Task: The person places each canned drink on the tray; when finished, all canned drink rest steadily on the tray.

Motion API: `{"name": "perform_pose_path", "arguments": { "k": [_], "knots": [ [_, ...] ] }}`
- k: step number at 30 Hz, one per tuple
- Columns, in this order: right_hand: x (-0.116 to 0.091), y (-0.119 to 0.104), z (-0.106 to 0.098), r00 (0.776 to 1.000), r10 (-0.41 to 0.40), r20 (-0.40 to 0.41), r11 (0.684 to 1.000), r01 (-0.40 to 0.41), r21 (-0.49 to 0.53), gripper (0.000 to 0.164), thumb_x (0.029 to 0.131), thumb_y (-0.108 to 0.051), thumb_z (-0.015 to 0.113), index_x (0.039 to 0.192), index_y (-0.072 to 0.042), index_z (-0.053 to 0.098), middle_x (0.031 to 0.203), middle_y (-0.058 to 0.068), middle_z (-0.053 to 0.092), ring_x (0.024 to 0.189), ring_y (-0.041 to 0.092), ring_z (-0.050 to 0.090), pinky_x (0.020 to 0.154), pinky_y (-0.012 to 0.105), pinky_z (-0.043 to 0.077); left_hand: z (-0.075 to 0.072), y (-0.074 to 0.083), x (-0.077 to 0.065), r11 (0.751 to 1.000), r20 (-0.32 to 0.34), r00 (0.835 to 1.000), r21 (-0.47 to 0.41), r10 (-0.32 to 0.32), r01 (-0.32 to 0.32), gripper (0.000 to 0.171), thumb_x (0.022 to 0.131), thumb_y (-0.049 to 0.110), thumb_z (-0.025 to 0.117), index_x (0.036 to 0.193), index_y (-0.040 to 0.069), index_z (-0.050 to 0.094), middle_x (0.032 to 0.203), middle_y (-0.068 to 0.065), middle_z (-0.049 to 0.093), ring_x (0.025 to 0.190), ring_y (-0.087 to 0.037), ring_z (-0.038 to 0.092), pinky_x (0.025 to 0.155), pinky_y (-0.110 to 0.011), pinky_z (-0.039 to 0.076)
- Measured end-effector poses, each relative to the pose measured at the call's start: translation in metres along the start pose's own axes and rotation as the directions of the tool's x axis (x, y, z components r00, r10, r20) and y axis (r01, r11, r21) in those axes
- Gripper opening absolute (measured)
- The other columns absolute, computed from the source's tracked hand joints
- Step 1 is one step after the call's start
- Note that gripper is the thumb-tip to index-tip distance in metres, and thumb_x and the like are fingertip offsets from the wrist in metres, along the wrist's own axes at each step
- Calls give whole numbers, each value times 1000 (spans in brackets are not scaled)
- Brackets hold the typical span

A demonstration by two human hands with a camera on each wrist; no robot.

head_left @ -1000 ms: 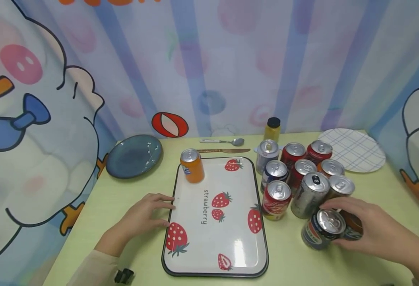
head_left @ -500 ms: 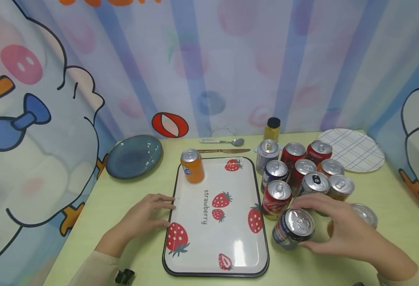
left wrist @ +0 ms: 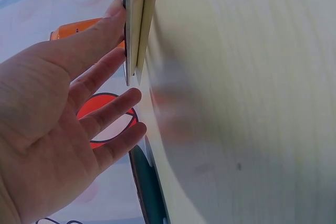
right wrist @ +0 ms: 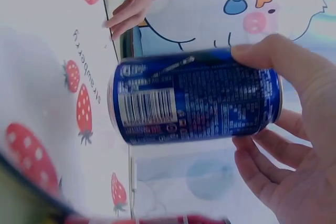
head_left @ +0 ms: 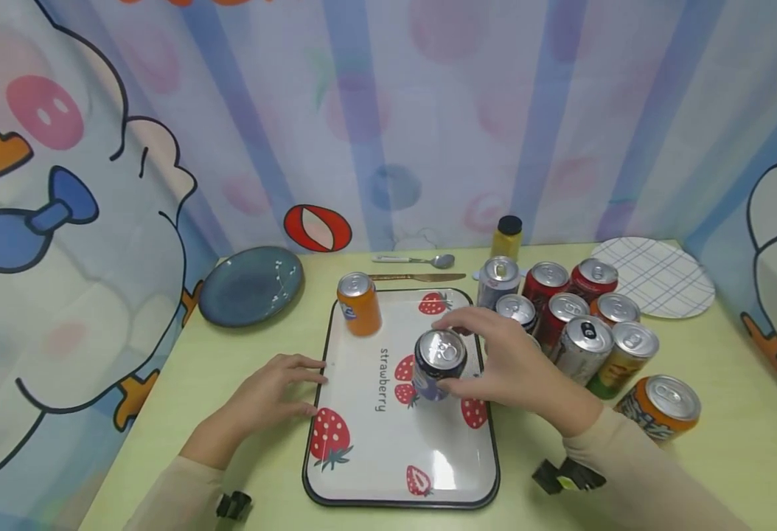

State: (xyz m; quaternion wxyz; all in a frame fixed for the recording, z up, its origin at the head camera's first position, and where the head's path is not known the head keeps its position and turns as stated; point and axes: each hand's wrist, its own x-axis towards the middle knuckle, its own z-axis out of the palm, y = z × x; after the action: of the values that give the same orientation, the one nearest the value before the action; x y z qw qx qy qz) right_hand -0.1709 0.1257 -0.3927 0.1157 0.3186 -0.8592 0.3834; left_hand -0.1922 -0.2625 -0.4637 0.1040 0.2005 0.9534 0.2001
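A dark blue drink can (head_left: pixel 439 366) is held in my right hand (head_left: pixel 504 361), thumb on one side and fingers on the other near its top. In the right wrist view the can's barcode (right wrist: pixel 148 106) shows, and its base hangs above the strawberry-print tray (head_left: pixel 395 472). My left hand (head_left: pixel 269 394) rests at the tray's left edge, with thumb and fingertips touching the rim. The left wrist view shows its fingers (left wrist: pixel 107 124) extended and spread. An orange can (head_left: pixel 360 306) stands upright in the tray's far left corner.
Several cans, among them a silver one (head_left: pixel 584 350), stand grouped right of the tray. An orange-and-black can (head_left: pixel 660 409) stands apart, nearer. Behind are a knife (head_left: pixel 422 277), a spoon (head_left: pixel 415 259) and a yellow bottle (head_left: pixel 507 240). A blue plate (head_left: pixel 242 295) and a checked plate (head_left: pixel 660 284) flank them.
My right hand has carried the dark blue can leftward from beside the grouped cans to above the tray. The left hand has stayed at the tray's edge.
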Motion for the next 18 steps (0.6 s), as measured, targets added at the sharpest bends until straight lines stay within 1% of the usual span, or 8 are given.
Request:
{"name": "perform_pose_path", "arguments": {
  "k": [1, 2, 4, 7, 11, 15, 18],
  "knots": [
    [7, 0, 4, 1000, 14, -5, 1000, -14, 0, 68, 65, -23, 98, 125, -17, 68, 124, -2, 71, 108, 15, 67, 92, 39, 60, 0, 0, 0, 1000, 0, 1000, 1, -1, 1, 47, 79, 28, 90, 124, 26, 76, 146, 4, 61, 141, -31, 49, 118, -57, 42],
    [13, 1, 8, 1000, 30, -10, 1000, -30, 0, 67, 65, -22, 98, 126, -16, 69, 124, -1, 71, 109, 17, 68, 94, 41, 59, 0, 0, 0, 1000, 0, 1000, 2, -3, 3, 47, 79, 28, 90, 124, 26, 76, 146, 4, 61, 141, -31, 49, 118, -57, 42],
    [24, 3, 15, 997, 68, -30, 998, -68, -4, 67, 66, -22, 97, 126, -14, 69, 124, 2, 71, 107, 19, 68, 93, 43, 59, 0, 0, 0, 1000, 2, 1000, 3, -4, 4, 47, 79, 28, 90, 125, 26, 76, 147, 4, 61, 142, -31, 48, 118, -57, 42],
    [39, 6, 25, 989, 139, -57, 990, -140, -10, 66, 67, -22, 97, 126, -10, 69, 125, 6, 71, 108, 23, 68, 94, 44, 59, 0, 0, 1, 1000, 2, 1000, 6, 3, -3, 47, 80, 29, 90, 125, 26, 76, 147, 4, 61, 142, -30, 48, 118, -57, 42],
    [57, 10, 34, 969, 228, -91, 973, -231, -21, 68, 68, -23, 97, 128, -8, 68, 124, 9, 71, 106, 25, 68, 91, 43, 59, 0, 0, 2, 1000, -4, 1000, 9, 10, -10, 48, 79, 29, 90, 125, 26, 76, 146, 4, 61, 142, -31, 49, 118, -57, 42],
    [71, 13, 44, 946, 293, -137, 953, -301, -36, 68, 70, -23, 95, 129, -7, 66, 122, 10, 71, 106, 27, 68, 90, 41, 60, 0, -1, 2, 1000, -5, 1000, 9, 8, -8, 48, 79, 29, 90, 125, 26, 76, 146, 4, 61, 141, -31, 49, 118, -57, 42],
    [79, 15, 51, 927, 337, -165, 939, -344, -16, 67, 71, -22, 94, 129, -6, 65, 122, 11, 70, 108, 28, 68, 91, 42, 61, -1, -1, 2, 1000, -1, 1000, 7, 6, -6, 48, 79, 30, 90, 125, 26, 76, 146, 4, 62, 141, -31, 49, 118, -57, 42]
  ]
}}
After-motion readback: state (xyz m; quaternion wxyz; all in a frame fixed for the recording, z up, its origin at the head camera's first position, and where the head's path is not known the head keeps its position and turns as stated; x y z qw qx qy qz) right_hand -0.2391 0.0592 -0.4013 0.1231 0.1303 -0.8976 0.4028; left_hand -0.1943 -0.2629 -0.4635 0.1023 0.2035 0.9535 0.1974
